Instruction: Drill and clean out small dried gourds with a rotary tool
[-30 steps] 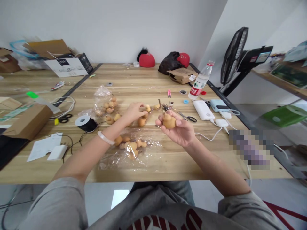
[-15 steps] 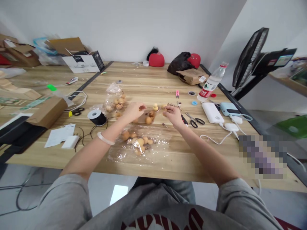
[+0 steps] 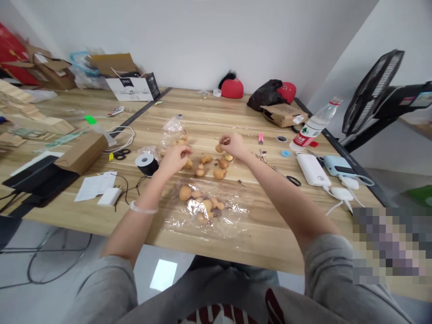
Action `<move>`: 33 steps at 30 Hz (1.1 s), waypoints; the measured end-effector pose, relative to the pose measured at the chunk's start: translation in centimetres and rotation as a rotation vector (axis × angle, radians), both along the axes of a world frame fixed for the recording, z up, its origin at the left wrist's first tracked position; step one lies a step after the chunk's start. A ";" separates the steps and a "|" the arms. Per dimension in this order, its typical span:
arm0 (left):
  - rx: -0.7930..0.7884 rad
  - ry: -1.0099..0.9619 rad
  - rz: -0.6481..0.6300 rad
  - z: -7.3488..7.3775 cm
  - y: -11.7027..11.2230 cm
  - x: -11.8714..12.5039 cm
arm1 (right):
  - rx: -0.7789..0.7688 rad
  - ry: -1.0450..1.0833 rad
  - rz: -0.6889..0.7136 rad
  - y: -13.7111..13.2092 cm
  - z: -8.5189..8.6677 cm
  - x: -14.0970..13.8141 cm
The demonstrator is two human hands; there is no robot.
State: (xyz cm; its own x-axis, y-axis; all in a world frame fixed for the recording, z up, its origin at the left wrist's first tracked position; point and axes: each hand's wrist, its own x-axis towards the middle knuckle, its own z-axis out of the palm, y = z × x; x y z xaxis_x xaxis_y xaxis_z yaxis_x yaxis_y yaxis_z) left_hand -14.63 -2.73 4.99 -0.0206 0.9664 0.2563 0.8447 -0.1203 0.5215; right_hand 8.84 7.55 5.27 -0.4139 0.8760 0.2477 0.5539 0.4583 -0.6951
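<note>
Wooden table (image 3: 202,108) in a cluttered workroom. Both forearms reach forward, hands raised above the wood, keeping the work up close. Right hand (image 3: 233,145) pinches toward a small gourd (image 3: 219,148), fingers nearly closed and seemingly on it. Left hand (image 3: 173,159) is curled almost shut, maybe on something tiny, hard to tell. Loose gourds (image 3: 205,159) lie between the hands, within easy reach; more sit on a plastic bag (image 3: 216,229) just nearer the person.

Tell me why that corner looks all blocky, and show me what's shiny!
In the head view, a blocky pixelated patch hides the lower right corner; a bright glare spot shines on the floor; the clear plastic bag glints; the wide lens makes the table edge look tilted.
</note>
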 end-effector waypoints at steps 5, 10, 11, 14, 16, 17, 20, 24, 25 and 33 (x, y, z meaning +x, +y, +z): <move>0.024 0.028 0.043 -0.7 -1.3 -1.9 | -0.018 -0.395 0.077 1.4 -0.4 -2.2; 0.026 0.150 -0.016 -1.1 -1.4 -2.5 | 0.007 -0.624 0.076 1.6 0.6 -3.0; 0.032 0.171 -0.019 -1.1 -1.4 -2.4 | 0.024 -0.645 0.078 1.4 1.0 -3.2; 0.032 0.200 -0.005 -1.0 -1.5 -2.4 | 0.098 -0.652 0.114 0.7 2.2 -4.4; 0.014 0.199 0.013 -0.9 -1.6 -2.6 | 0.121 -0.636 0.163 0.0 2.4 -5.7; -0.002 0.200 0.020 -0.9 -1.6 -2.7 | 0.110 -0.631 0.187 -0.4 2.2 -6.4; -0.067 0.213 0.020 -0.9 -1.6 -3.0 | 0.016 -0.628 0.232 -1.2 1.0 -8.3; -0.149 0.232 -0.009 -1.7 -1.3 -3.3 | -0.063 -0.521 0.261 -1.5 0.5 -8.8; -0.158 0.232 -0.015 -2.0 -1.1 -3.3 | -0.069 -0.470 0.278 -1.6 0.8 -8.4; -0.144 0.070 -0.130 -3.4 -0.6 -3.0 | -0.557 0.421 0.772 -6.3 3.1 -2.1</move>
State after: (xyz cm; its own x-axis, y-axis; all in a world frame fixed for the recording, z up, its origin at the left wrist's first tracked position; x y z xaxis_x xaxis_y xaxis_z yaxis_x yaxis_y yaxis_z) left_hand -17.61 -3.29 1.55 0.1195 0.9865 0.1120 0.8620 -0.1591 0.4814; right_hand 6.69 1.26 8.34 -0.8844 0.4439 0.1441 -0.0905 0.1398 -0.9860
